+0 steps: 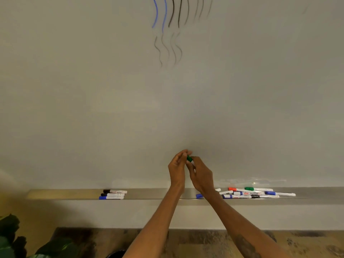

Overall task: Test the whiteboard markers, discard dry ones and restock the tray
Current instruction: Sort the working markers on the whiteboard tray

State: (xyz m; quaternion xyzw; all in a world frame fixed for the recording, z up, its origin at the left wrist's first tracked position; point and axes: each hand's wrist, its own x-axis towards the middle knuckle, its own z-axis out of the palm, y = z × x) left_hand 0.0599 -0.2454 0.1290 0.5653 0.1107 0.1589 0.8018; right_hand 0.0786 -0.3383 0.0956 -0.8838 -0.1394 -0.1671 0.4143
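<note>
Left grip [177, 164] and right grip [202, 175] both tight on green-capped marker [189, 158] between their fingertips, above tray [152, 194]

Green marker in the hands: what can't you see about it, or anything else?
Head view: green marker, mostly covered by the left hand and right hand; only its green end shows, so capped or uncapped is unclear.
Blue marker on the tray: its body hidden behind the right wrist.
Pen strokes on the whiteboard: cut off by the top edge.
Marker labels: too small and blurred to read.
</note>
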